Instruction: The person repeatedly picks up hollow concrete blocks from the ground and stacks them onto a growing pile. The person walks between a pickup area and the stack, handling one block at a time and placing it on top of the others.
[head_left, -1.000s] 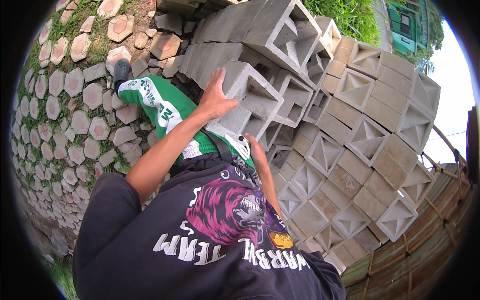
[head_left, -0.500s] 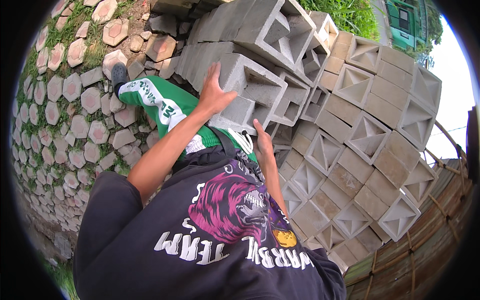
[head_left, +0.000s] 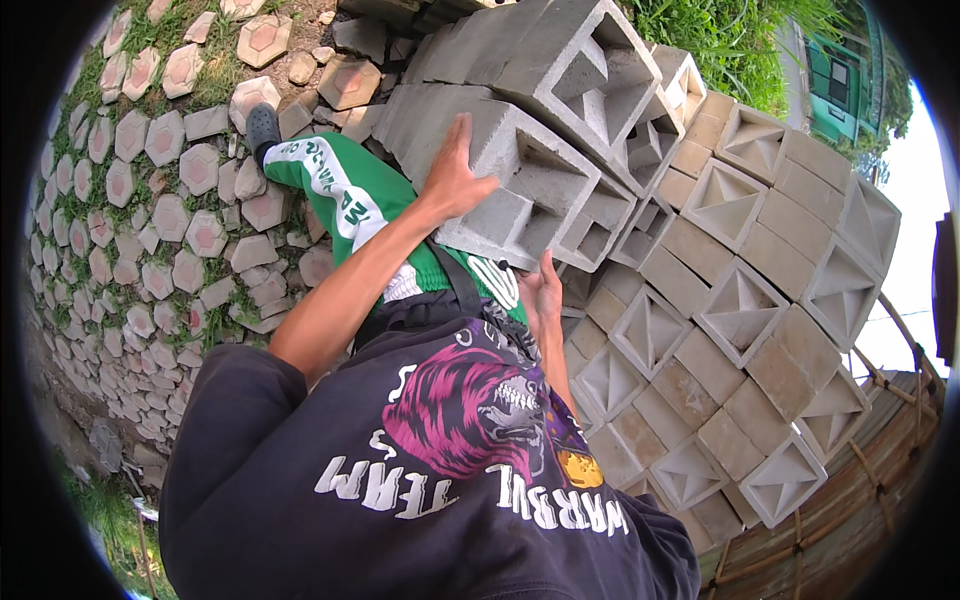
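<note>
So you've got your left hand point(head_left: 455, 180) spread flat on top of the grey concrete block point(head_left: 510, 175), fingers open and pressing down on its upper face, while your right hand point(head_left: 543, 295) is cupped underneath the lower edge, palm up, taking the weight. Makes sense for a hollow block like that: one hand under to carry it, one on top so it doesn't tip. Neither hand is clenched; both are wrapped against the block.

The block sits right in front of your chest, just above your green trousers point(head_left: 350, 200), tilted with its open cells facing out to your right. It's touching or very close to the stack of patterned blocks point(head_left: 740, 290) behind it, I can't tell which. Your foot in a dark shoe point(head_left: 263, 127) is planted on the hexagonal pavers point(head_left: 150, 200) to the left.
</note>
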